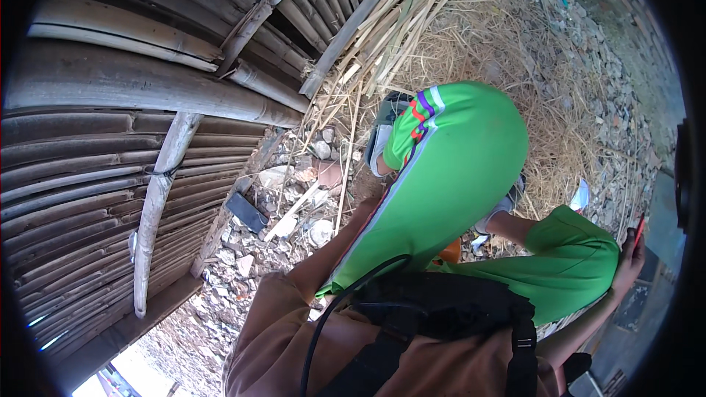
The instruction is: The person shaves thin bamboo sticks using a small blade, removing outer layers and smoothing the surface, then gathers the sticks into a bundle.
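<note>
My right hand (pixel 627 263) rests by my right knee at the far right, closed on a thin red object (pixel 640 229) whose kind I cannot make out. From the lower left my left forearm (pixel 323 257) reaches up beside my left leg. The leg's green trouser (pixel 456 154) covers the left hand's fingers, so what they touch is hidden. Nearest to that forearm are stones and a pale split strip (pixel 292 213) on the ground. My knees are bent and spread, and an orange thing (pixel 450 251) shows partly between my legs.
Bamboo slat walls with a thick pole (pixel 140 87) stand at the left. A dark flat phone-like block (pixel 247 212) lies on the rubble near them. Long split bamboo strips (pixel 401 22) are heaped at the far side, beside dry straw (pixel 559 114). Gravel and litter spread along the right.
</note>
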Demonstrator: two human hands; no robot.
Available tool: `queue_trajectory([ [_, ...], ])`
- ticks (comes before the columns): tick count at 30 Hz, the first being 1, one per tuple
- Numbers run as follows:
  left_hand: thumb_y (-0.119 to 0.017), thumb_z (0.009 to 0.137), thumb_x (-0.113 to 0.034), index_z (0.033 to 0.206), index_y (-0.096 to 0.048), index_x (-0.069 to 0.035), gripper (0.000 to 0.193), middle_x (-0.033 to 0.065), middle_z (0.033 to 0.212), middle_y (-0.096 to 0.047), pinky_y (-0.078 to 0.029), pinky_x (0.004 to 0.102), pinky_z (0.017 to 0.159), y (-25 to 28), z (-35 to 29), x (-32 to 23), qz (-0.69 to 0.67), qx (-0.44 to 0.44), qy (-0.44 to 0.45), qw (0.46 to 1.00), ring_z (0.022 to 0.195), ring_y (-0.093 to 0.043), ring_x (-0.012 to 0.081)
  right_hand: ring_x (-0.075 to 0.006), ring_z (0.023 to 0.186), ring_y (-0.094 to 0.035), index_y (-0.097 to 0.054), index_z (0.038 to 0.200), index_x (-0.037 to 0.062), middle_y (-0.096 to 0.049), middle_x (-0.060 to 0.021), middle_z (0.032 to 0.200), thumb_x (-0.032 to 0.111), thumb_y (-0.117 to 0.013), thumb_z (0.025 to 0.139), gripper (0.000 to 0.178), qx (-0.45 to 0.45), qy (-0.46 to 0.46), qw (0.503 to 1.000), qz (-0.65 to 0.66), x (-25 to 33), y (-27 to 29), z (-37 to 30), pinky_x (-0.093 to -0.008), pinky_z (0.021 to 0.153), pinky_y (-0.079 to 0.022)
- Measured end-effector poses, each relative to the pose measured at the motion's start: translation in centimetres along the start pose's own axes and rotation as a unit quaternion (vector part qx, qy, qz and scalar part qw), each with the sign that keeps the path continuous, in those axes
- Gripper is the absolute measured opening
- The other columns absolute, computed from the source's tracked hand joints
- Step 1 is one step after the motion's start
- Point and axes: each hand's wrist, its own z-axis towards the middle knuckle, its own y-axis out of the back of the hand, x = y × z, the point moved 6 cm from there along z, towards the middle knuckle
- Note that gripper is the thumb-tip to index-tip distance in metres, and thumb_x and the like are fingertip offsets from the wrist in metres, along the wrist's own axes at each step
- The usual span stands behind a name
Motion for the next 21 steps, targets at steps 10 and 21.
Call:
queue_trajectory([
  [10, -0.056, 0.083, -0.002, 0.11, -0.061, -0.004, 0.027, 0.0226, 0.111, -0.061, -0.052, 0.0515, 0.086, 18.0, 9.7, -7.2, 0.155, -0.363, -0.218, 0.892, 0.102, -0.06, 0.042, -0.0044, 0.07, -0.037, -0.067, 0.108, 0.0015, -0.049, 0.0068, 0.079, 0.026, -0.059, 0.104, 0.026, -0.006, 0.01, 1.0, -0.011, -0.1, -0.3, 0.5, -0.0239, 0.06, -0.03],
  [21, -0.062, 0.088, -0.013, 0.097, -0.069, -0.008, 0.012, 0.0172, 0.097, -0.071, -0.053, 0.051, 0.085, 19.8, 14.7, -4.7, 0.256, -0.35, -0.076, 0.898, 0.095, -0.067, 0.0403, -0.0045, 0.07, -0.037, -0.066, 0.107, 0.0013, -0.049, 0.0064, 0.081, 0.024, -0.059, 0.104, 0.024, -0.017, 0.029, 0.999, -0.017, -1.1, 0.3, 0.5, -0.0241, 0.059, -0.031],
])
